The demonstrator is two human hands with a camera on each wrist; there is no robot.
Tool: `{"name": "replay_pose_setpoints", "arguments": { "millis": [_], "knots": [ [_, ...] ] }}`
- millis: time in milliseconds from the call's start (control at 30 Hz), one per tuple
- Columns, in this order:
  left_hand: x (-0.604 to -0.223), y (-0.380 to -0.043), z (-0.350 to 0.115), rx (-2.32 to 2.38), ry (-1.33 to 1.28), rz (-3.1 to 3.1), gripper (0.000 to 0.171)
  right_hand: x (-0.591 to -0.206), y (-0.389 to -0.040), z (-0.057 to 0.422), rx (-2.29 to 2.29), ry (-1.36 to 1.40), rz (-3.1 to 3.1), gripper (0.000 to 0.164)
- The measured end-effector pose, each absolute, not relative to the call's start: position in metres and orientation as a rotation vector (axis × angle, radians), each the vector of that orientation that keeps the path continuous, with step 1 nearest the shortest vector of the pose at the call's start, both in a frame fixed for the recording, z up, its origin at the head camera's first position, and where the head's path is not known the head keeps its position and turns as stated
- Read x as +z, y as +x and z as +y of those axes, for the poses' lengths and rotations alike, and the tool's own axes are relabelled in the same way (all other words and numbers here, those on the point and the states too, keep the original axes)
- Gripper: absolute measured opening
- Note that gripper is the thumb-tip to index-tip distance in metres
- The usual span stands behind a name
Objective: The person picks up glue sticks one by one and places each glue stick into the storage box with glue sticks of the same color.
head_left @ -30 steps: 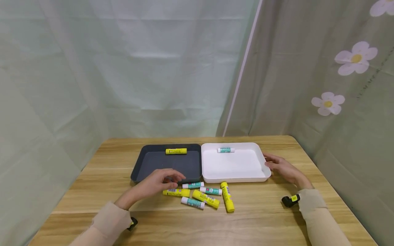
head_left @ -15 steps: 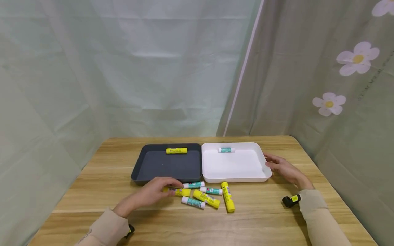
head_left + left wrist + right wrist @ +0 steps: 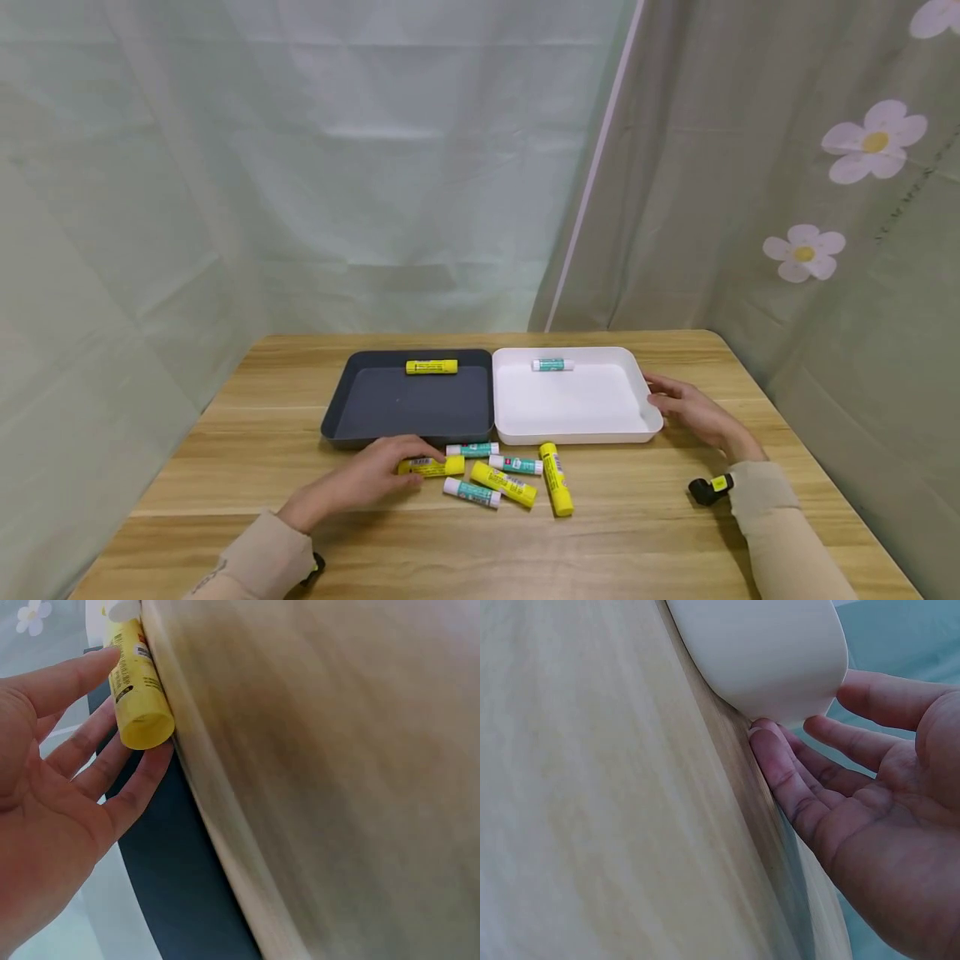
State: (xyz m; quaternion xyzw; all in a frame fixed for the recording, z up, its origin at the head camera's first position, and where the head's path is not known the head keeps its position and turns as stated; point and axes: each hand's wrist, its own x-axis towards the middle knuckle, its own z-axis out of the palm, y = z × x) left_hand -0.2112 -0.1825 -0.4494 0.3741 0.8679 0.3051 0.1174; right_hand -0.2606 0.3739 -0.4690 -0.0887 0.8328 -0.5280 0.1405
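My left hand pinches a yellow glue stick lying on the table before the dark grey tray. In the left wrist view, the thumb is on one side of this yellow glue stick and the fingers are on the other. Beside it lie two more yellow glue sticks and several smaller white-and-teal glue sticks. My right hand touches the right end of the white tray with loosely bent fingers.
The dark grey tray and the white tray stand side by side. One yellow glue stick lies in the grey tray, one teal glue stick in the white. Curtains hang behind the wooden table.
My left hand has come down from above the yellow glue stick and closed its thumb and fingers about it. The right hand has stayed at the white tray.
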Motion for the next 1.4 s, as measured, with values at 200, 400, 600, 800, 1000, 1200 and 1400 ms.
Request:
{"name": "replay_pose_setpoints", "arguments": {
  "millis": [200, 400, 600, 800, 1000, 1200, 1400],
  "knots": [
    [-0.451, -0.210, -0.185, 0.889, 1.103, 2.541, 0.040, -0.468, -0.260, 0.373, -1.532, -0.258, 2.402, 0.071],
    [-0.451, -0.211, -0.187, 0.877, 1.106, 2.548, 0.044, -0.466, -0.259, 0.373, -1.540, -0.269, 2.395, 0.071],
    [-0.452, -0.212, -0.188, 0.862, 1.104, 2.553, 0.046, -0.466, -0.259, 0.373, -1.531, -0.270, 2.400, 0.071],
    [-0.453, -0.212, -0.187, 0.848, 1.057, 2.543, 0.048, -0.469, -0.260, 0.374, -1.529, -0.254, 2.394, 0.070],
    [-0.451, -0.210, -0.189, 0.853, 1.087, 2.566, 0.048, -0.470, -0.260, 0.374, -1.527, -0.244, 2.399, 0.071],
    [-0.444, -0.210, -0.190, 0.843, 1.124, 2.611, 0.045, -0.470, -0.260, 0.375, -1.535, -0.256, 2.391, 0.070],
    [-0.437, -0.213, -0.188, 0.901, 1.145, 2.609, 0.044, -0.471, -0.260, 0.377, -1.558, -0.262, 2.369, 0.071]
  ]
}}
